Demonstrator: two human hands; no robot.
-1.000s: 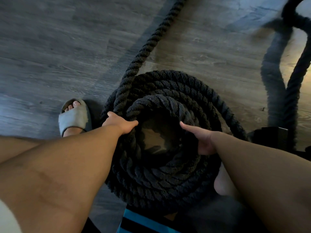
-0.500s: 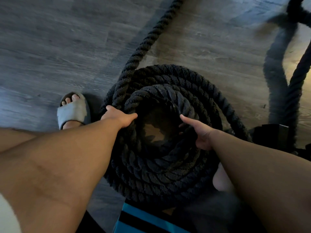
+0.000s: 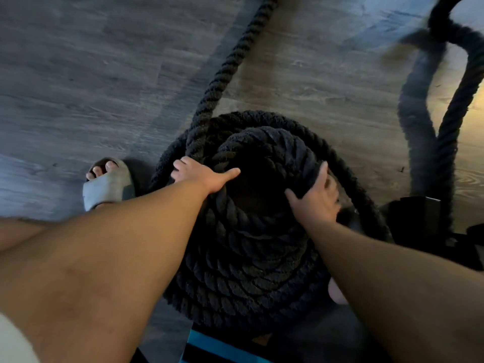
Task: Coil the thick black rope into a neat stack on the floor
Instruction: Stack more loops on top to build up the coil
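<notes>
The thick black rope [image 3: 251, 260] lies in a round stack of several turns on the wood floor between my feet. A free length [image 3: 225, 66] runs from the stack's left side up to the top edge. My left hand [image 3: 201, 176] rests on the top turn at the stack's left rim, thumb stretched over the dark centre hole. On the right side of the hole my right hand [image 3: 317, 197] grips the top turn, fingers curled over it and thumb inside.
My left foot in a grey slide sandal [image 3: 108, 186] stands just left of the stack. More black rope [image 3: 450, 121] loops down at the right, beside a black object [image 3: 419, 221] on the floor. A blue striped cloth [image 3: 217, 349] shows at the bottom edge.
The stack now sits tighter, with the centre hole smaller and darker. My right hand has moved from the inner rim onto the top turn and gripped it. My left hand spread over the left rim.
</notes>
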